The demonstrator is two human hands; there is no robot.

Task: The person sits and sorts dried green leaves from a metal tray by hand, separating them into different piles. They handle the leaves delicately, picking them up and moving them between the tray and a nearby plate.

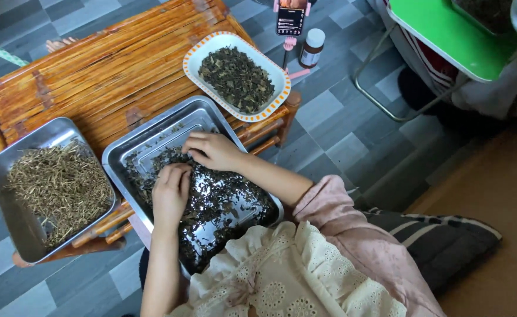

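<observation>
bamboo table [111,70] | steel trays [153,147], [12,170] | orange-rimmed dish [197,56] of leaves

1. Dark dried leaves [223,202]: loose, crumpled, blackish-green, spread thin at the far end and heaped thicker at the near end.
2. Steel tray [117,155]: rectangular, shiny, raised rim, set askew, near end overhanging the bamboo worktop [94,76].

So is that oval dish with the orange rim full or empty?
Partly full: the oval dish holds a heap of dark dried leaves, with white rim showing around it.
</observation>
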